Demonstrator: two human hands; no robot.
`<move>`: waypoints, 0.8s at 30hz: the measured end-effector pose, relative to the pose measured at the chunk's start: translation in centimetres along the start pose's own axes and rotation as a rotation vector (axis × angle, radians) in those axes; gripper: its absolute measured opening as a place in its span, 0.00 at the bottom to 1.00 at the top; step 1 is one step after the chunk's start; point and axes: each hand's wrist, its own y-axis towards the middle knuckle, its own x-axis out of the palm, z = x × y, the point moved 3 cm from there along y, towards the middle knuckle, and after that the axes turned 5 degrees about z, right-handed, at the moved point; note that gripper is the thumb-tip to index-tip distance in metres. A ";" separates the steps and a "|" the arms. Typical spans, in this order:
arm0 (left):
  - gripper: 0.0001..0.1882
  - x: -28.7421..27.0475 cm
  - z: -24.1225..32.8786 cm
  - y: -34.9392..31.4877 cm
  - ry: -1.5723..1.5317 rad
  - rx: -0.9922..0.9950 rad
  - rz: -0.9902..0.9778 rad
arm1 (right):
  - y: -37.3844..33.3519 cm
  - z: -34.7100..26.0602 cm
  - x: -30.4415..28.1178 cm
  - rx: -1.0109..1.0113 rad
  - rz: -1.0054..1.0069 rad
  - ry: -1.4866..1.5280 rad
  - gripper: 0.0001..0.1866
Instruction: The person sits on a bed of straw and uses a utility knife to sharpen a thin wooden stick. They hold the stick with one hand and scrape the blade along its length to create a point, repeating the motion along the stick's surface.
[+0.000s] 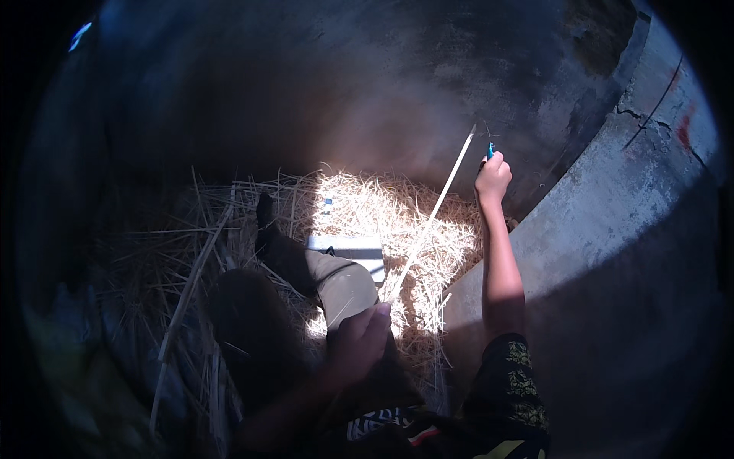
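Observation:
A long, thin, pale bamboo-like stick (434, 218) slants up and to the right from my left hand (359, 343). The hand lies in shadow over my lap, its fingers closed round the stick's lower end. Farther off, my right hand (493, 180) is raised at the end of an outstretched arm. It grips a small blue tool (491, 150) whose working part is too small to make out. The tool is just right of the stick's pointed far tip, seemingly apart from it. Fine thread-like wisps show near that tip.
Straw (428, 245) covers the floor, with long stalks (183, 306) at the left. Beyond my bent knee (344, 287) lies a whitish block (355, 246); a small blue item (328, 203) rests on the straw. A dark wall (344, 99) stands ahead, a cracked concrete wall (604, 206) at right.

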 end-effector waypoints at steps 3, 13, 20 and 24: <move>0.17 -0.6 1.1 -0.2 -0.338 -0.124 -0.115 | -7.5 -2.2 -2.0 -0.278 -0.207 0.152 0.26; 0.10 -0.9 2.5 -0.4 0.060 0.163 0.074 | -21.5 -4.1 -6.3 0.585 -1.020 1.278 0.32; 0.11 -1.7 4.1 -0.5 0.594 0.592 0.381 | -24.2 -4.7 -6.1 0.639 -0.890 0.956 0.05; 0.12 -1.8 4.5 -0.8 0.602 0.569 0.416 | -25.0 -5.6 -6.8 0.674 -0.841 0.869 0.05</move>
